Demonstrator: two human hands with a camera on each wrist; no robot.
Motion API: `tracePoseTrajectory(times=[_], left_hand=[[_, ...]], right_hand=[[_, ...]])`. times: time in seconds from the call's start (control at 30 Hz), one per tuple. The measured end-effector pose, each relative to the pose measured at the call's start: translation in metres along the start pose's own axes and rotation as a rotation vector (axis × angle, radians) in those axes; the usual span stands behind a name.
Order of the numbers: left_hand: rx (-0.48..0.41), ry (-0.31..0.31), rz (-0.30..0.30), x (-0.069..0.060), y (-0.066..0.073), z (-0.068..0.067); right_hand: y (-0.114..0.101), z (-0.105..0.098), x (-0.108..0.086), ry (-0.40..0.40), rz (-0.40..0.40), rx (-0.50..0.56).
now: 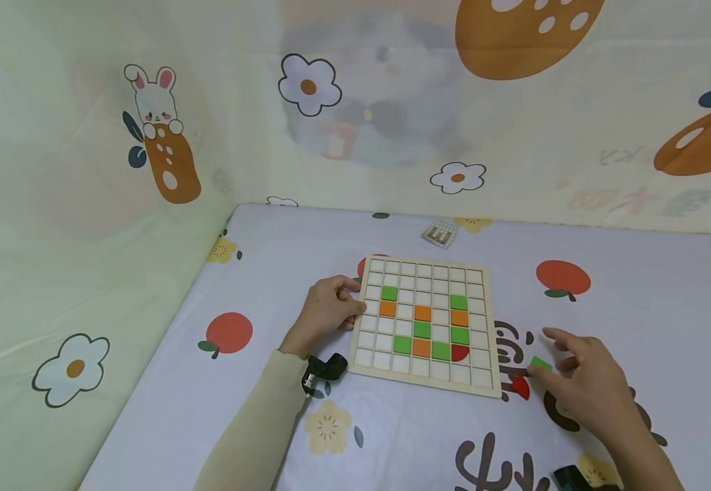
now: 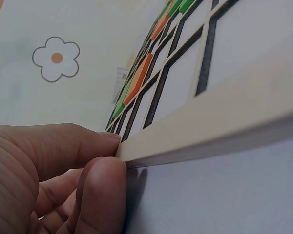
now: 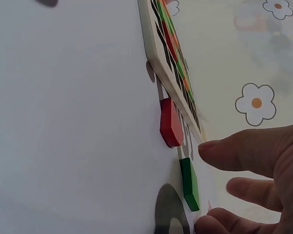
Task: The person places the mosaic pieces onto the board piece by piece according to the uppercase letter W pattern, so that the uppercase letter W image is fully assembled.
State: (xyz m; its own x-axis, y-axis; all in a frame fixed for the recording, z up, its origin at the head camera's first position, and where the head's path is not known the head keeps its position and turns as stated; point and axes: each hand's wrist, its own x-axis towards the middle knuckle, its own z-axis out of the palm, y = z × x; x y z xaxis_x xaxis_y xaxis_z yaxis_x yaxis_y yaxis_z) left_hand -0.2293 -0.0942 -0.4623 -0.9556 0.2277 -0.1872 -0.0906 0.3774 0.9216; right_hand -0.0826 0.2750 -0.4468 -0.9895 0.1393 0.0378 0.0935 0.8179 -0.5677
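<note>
A wooden grid board (image 1: 424, 384) lies on the table, its white cells partly filled with green and orange square tiles and one red quarter-round tile (image 1: 460, 352). At its left edge, my left hand (image 1: 324, 308) holds the rim between thumb and curled fingers. My right hand (image 1: 590, 383) hovers right of the board, thumb and fingers spread apart around a loose green tile (image 3: 189, 184). The right wrist view shows a gap between the thumb and this tile. A loose red tile (image 3: 171, 123) with a curved side lies between the green one and the board.
Behind the board lies a small card with a grid pattern (image 1: 440, 234). The white tablecloth (image 1: 281, 259) carries printed fruit, flowers and brown figures. Patterned cloth walls (image 1: 380, 184) rise behind and to the left. Black wrist devices (image 1: 326, 369) sit on both arms.
</note>
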Motion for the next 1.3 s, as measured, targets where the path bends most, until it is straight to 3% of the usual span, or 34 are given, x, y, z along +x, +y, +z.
tracePoseTrajectory(times=[0.23,0.7,1.03,1.3], left_hand=[[0.002,-0.002,0.002,0.001,-0.002,-0.0002],[-0.013,-0.01,-0.017,-0.0018,0.0005,0.0001],[-0.014,-0.006,-0.018,-0.001,0.0,-0.0007],[0.0,-0.001,-0.018,-0.0006,0.0011,-0.0005]], right_hand=[[-0.0005,-0.0005,0.001,-0.071,0.056,-0.063],[0.0009,0.0011,-0.0008,-0.095,0.079,-0.083],[0.0016,-0.0025,-0.0013,-0.102,0.068,0.006],[0.001,-0.0054,0.0029,-0.2,0.107,0.093]])
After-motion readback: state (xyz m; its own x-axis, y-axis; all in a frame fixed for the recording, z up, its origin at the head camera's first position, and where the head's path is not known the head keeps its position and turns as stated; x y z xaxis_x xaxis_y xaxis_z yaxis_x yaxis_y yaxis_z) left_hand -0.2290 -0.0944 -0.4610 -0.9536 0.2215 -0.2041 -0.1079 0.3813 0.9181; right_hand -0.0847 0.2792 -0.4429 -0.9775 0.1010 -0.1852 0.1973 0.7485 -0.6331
